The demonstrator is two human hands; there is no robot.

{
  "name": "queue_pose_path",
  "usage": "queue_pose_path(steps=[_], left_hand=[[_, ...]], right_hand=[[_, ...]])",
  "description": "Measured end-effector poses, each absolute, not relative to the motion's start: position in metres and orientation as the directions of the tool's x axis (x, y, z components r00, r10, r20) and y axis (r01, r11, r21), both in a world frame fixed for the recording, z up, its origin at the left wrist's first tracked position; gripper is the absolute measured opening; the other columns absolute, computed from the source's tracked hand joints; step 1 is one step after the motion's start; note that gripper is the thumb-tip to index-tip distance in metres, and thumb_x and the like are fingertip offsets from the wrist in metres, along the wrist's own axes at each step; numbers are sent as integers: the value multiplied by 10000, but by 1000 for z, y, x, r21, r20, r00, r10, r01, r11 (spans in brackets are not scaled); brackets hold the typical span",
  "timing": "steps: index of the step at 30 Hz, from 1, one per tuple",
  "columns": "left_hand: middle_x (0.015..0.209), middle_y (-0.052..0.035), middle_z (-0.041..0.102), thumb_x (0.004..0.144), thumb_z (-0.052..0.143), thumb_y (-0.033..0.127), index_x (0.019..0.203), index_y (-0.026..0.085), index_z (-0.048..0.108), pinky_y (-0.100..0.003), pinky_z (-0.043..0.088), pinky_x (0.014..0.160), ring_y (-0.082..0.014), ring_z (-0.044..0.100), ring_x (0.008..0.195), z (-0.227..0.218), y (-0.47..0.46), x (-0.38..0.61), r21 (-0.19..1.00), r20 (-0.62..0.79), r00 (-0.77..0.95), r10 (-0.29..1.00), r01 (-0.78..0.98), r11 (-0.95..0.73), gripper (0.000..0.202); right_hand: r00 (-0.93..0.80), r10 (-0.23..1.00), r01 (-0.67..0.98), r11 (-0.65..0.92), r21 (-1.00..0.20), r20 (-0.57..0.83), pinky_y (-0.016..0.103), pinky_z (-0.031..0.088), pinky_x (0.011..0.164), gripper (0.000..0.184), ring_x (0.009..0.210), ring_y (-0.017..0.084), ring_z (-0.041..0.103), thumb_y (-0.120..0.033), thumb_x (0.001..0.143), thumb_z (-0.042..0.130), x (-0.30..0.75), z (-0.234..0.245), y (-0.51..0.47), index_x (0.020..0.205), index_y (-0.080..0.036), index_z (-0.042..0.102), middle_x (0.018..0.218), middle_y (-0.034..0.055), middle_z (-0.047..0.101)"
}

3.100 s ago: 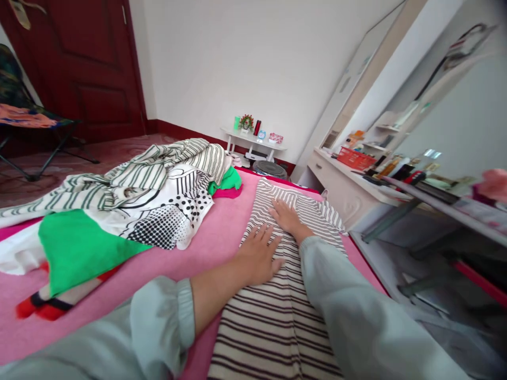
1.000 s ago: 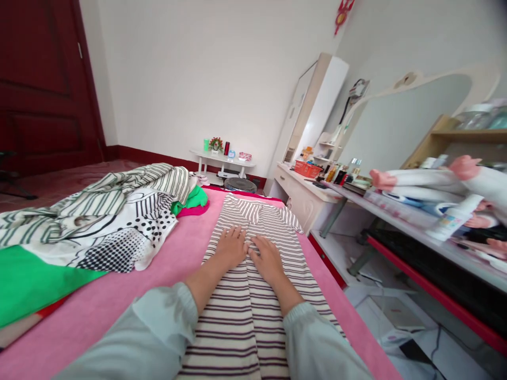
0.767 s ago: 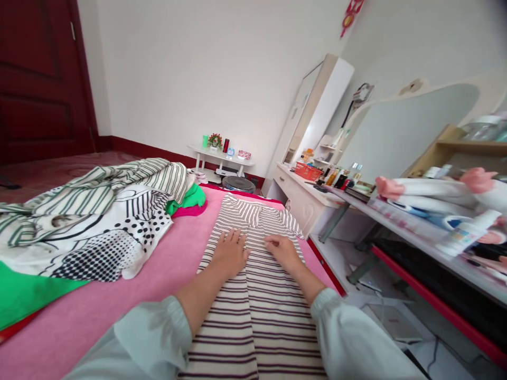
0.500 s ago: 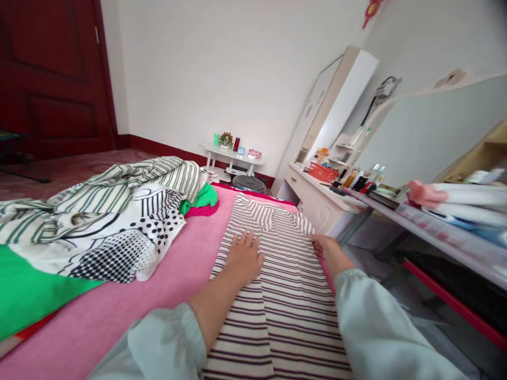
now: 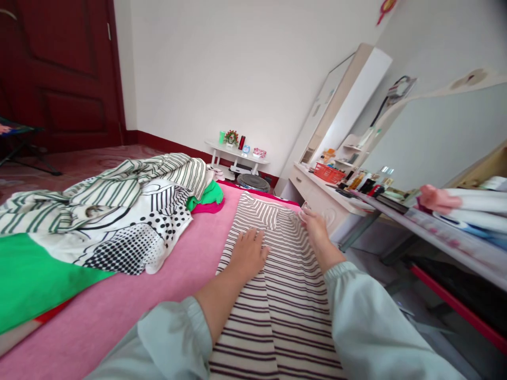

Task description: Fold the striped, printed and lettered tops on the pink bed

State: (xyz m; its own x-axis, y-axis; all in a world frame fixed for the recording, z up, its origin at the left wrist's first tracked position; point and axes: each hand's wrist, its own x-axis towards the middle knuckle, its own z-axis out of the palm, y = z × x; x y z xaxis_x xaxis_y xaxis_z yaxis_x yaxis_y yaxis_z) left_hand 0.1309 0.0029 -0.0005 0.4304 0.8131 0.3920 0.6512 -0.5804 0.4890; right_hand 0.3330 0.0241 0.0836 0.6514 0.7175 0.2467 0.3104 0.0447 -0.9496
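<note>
A white garment with dark stripes (image 5: 293, 295) lies spread lengthwise on the pink bed cover (image 5: 170, 295), its left side folded inward and a sleeve lying across its far end. My left hand (image 5: 249, 254) rests flat on its left part, fingers stretched out. At the far right edge, my right hand (image 5: 317, 232) pinches the striped cloth and lifts it a little, so that the right side slants inward with soft creases. The right fingertips are partly hidden by the cloth and the hand itself.
To the left lies a heap of clothes: a green-striped piece (image 5: 106, 195), a black-and-white dotted one (image 5: 130, 243) and green cloth (image 5: 43, 279). On the right stand a dressing table (image 5: 309, 190) with bottles and a grey-edged table (image 5: 396, 216). A low white shelf (image 5: 233, 151) is by the far wall.
My right hand has moved inward and slightly up, drawing the garment's right edge with it. My left hand stays flat on the cloth. The view has shifted slightly left.
</note>
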Motion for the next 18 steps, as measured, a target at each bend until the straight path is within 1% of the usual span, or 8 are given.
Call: queue_pose_path(steps=[3, 5, 6, 9, 12, 15, 16, 18], left_hand=[[1384, -141, 458, 930, 366, 355, 1376, 127, 387, -372, 302, 1080, -224, 403, 1290, 3, 6, 128, 589, 440, 346, 829, 586, -557, 502], [1364, -143, 472, 922, 388, 327, 1376, 115, 377, -348, 329, 1061, -215, 422, 1272, 3, 8, 126, 630, 457, 323, 829, 541, -557, 500], [1359, -140, 476, 914, 408, 316, 1377, 120, 375, -345, 336, 1056, -214, 429, 1265, 3, 8, 125, 639, 460, 324, 827, 526, -562, 504], [1340, -119, 499, 893, 454, 289, 1382, 157, 383, -348, 356, 1034, -218, 466, 1224, 2, 8, 123, 620, 469, 356, 809, 520, -588, 512], [1299, -103, 541, 891, 465, 283, 1376, 184, 412, -351, 382, 1001, -228, 509, 1167, 0, 8, 123, 564, 479, 405, 779, 538, -627, 498], [1213, -101, 602, 891, 472, 300, 1350, 192, 460, -370, 405, 966, -249, 550, 1098, -1, 8, 124, 509, 475, 438, 763, 570, -645, 472], [1188, -103, 615, 891, 472, 307, 1341, 191, 473, -377, 408, 960, -255, 556, 1085, -1, 8, 124, 495, 475, 443, 760, 580, -647, 464], [1171, -107, 623, 891, 473, 317, 1323, 185, 496, -382, 405, 963, -261, 556, 1088, -2, 9, 125, 474, 477, 450, 755, 592, -652, 452]], right_hand=[[244, 950, 377, 93, -921, 196, 308, 501, 747, 292, 894, 204, 621, -238, 602, 724, 297, 99, 4, 892, -205, 704, 1099, 98, 656], [-50, 989, 445, 145, -884, 137, 328, 481, 832, 314, 987, 210, 606, -298, 657, 707, 286, 102, -22, 961, -216, 703, 1215, 94, 608], [-129, 986, 486, 157, -860, 107, 337, 469, 861, 323, 1007, 211, 601, -332, 695, 679, 286, 102, -38, 994, -210, 695, 1219, 93, 607], [-61, 998, 681, 66, -730, 33, 347, 470, 837, 360, 929, 208, 620, -391, 759, 605, 301, 91, -97, 1039, -172, 663, 1073, 95, 666], [99, 995, 887, -86, -454, 5, 317, 454, 762, 329, 843, 200, 609, -391, 728, 625, 322, 75, -162, 980, -181, 640, 957, 69, 665], [220, 975, 952, -222, -213, -30, 285, 403, 669, 288, 757, 188, 582, -394, 692, 654, 332, 64, -217, 905, -210, 592, 849, 26, 641], [255, 966, 949, -259, -180, -49, 275, 379, 631, 258, 711, 178, 569, -390, 703, 642, 333, 61, -230, 880, -216, 570, 791, 8, 628], [284, 955, 934, -297, -198, -89, 257, 332, 576, 169, 625, 154, 535, -361, 741, 594, 334, 58, -246, 809, -222, 524, 672, -25, 581]])
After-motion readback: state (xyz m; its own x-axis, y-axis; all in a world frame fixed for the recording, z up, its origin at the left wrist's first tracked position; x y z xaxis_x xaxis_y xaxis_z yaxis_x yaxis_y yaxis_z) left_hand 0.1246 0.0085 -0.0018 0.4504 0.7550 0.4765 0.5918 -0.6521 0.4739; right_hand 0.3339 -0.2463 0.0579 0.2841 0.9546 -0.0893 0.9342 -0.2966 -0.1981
